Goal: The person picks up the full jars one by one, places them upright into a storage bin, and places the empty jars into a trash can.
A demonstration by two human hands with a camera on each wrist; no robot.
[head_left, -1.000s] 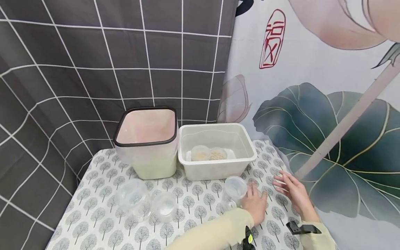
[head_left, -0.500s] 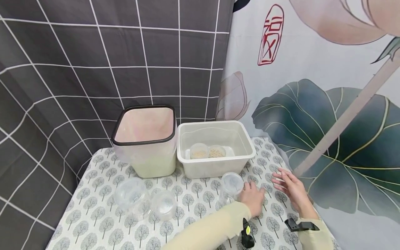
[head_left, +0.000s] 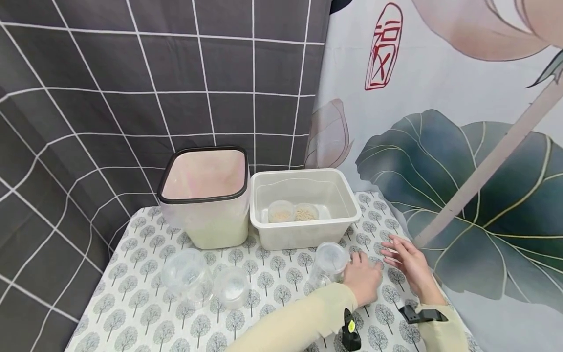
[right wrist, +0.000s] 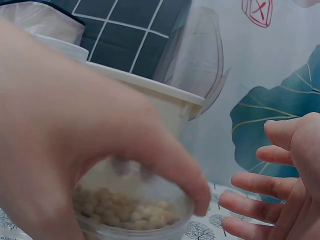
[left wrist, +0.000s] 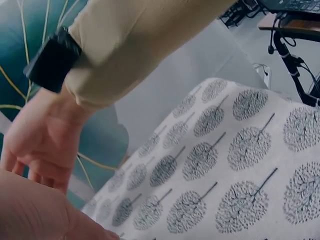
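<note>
My left hand (head_left: 362, 279) is over a round clear tub of chickpeas (right wrist: 127, 210), its thumb and fingers around the lid in the right wrist view. From the head view the hand hides most of that tub. Close to its left stands a clear lidded tub (head_left: 331, 258), with more clear plastic at its foot. My right hand (head_left: 409, 264) hangs to the right of the left hand, holding nothing, its palm turned inward and fingers loosely extended. In the left wrist view part of my left hand (left wrist: 40, 210) fills the lower left corner.
A white basin (head_left: 303, 237) at the back holds two round tubs (head_left: 281, 212) of pale grains or beans. Left of it stands a pink and green bin (head_left: 220, 225) with a black rim. More clear containers (head_left: 230, 288) stand at front left. The tablecloth (head_left: 281, 313) has printed trees.
My left hand has shifted slightly left and then back right, beside the clear lidded tub. The right hand stays nearly where it was. The head view has tilted a little.
</note>
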